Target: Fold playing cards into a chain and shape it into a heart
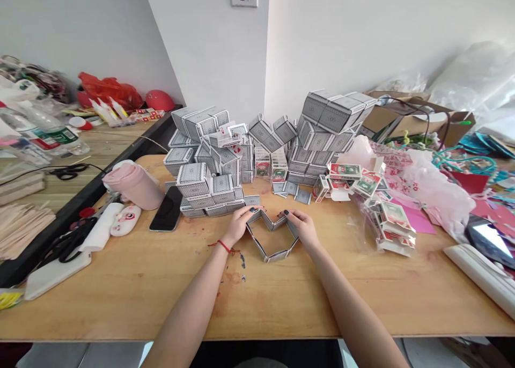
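On the wooden table, a heart-shaped frame of folded playing cards (278, 256) stands on edge with its point toward me. Its walls show the grey patterned card backs, and bare wood shows inside the outline. My left hand (240, 223) is closed on the upper left lobe, fingertips at the top edge. My right hand (301, 226) grips the upper right lobe in the same way. Just behind the hands are stacked card boxes (193, 181) on the left and a taller card stack (333, 113) on the right. A few loose cards (302, 196) lie between them.
To the left are a phone (166, 210), a pink cup (134, 184) and black scissors (76, 236). Opened red-and-green card packs (396, 223) and a crumpled plastic bag (430, 180) lie to the right. A white wall (341, 41) rises behind the table.
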### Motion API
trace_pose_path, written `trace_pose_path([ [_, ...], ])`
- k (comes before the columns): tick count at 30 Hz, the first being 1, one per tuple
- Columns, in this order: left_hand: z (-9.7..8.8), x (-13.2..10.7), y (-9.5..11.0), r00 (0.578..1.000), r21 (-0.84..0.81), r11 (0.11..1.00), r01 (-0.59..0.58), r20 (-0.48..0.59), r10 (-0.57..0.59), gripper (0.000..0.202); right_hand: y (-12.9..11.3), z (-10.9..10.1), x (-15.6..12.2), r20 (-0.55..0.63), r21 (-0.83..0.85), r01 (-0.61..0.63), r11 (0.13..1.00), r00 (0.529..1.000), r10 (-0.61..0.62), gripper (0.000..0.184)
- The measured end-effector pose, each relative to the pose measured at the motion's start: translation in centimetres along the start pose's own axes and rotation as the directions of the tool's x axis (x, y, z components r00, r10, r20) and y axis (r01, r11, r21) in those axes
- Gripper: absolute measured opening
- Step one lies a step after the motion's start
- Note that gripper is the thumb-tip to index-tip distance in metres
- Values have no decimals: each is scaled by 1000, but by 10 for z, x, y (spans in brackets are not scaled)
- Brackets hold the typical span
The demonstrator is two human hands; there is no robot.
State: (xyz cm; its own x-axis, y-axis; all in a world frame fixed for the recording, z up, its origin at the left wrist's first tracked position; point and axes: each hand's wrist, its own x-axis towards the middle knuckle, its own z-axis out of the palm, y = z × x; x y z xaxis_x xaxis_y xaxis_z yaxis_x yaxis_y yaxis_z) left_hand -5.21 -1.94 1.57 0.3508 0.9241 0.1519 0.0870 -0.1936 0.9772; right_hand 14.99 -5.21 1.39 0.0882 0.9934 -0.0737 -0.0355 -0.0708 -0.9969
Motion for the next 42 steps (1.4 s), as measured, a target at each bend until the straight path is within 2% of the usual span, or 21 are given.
trace_pose_path([
  [8, 0, -3, 5, 998, -35, 999, -27, 47, 28, 33, 2, 3, -2, 12, 166, -11, 986, 1000, 9, 56],
  [11, 0, -5, 7, 998, -37, 998, -47, 32, 49, 34, 4, 5, -3, -32, 143, 36, 989, 999, -32, 60],
  [15, 0, -7, 9, 998, -22, 998, -55, -4, 55, 40, 3, 6, -10, -147, 120, 122, 985, 984, -104, 60],
  [18, 2, -9, 8, 996, 20, 997, -79, -38, 80, 44, 2, 7, -17, -143, 75, 165, 983, 978, -153, 56],
  [21, 2, -11, 2, 995, 45, 994, -100, -18, 101, 46, 3, 12, -19, -100, 17, 165, 986, 982, -163, 55],
  [27, 1, -14, -4, 998, 32, 998, -59, -7, 59, 52, 5, 23, -7, -215, 9, 212, 977, 955, -205, 56],
  [33, 3, -16, 4, 997, -41, 998, -52, -55, 50, 48, -1, 20, 0, -28, 50, 208, 977, 978, -206, 49],
  [38, 6, -21, -1, 992, -62, 997, -40, -119, 33, 44, -2, 15, 0, 47, 114, 191, 975, 979, -197, 46],
  [42, 6, -22, -4, 987, -58, 997, -42, -160, 33, 41, 4, 10, 0, 53, 144, 196, 970, 977, -206, 46],
])
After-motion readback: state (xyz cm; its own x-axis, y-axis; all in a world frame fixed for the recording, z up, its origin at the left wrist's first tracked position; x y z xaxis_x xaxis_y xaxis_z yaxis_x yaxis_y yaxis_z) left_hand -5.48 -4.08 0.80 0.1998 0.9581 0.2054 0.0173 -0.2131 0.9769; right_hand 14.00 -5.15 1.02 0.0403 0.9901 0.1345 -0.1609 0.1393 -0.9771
